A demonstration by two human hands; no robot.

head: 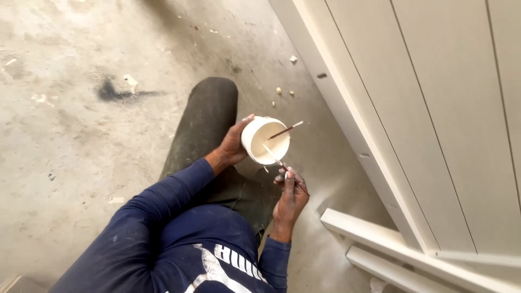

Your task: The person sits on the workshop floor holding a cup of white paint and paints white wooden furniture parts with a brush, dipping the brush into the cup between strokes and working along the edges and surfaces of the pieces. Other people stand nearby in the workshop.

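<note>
A small white cup [265, 140] is gripped in the left hand [234, 145], tilted above the knee. A thin brush [282, 167] is pinched in the right hand [290, 198], tip inside the cup. A second stick [286, 130] rests across the rim. The cup is best kept steady and the brush loaded lightly. A white panelled door [434, 108] stands alongside, on the concrete floor [70, 135].

Centre of frame: left hand [234, 145] grips a small round white plastic cup [265, 140], tilted, its open mouth facing the camera. A thin dark-handled brush [286, 130] rests across the cup's rim. Just below, right hand [290, 196] pinches a second thin paintbrush [282, 167], tip inside the cup. Right of frame: white panelled wooden door [434, 119]. Left: grey concrete floor [65, 141], dusty, with a dark smudge.
</note>
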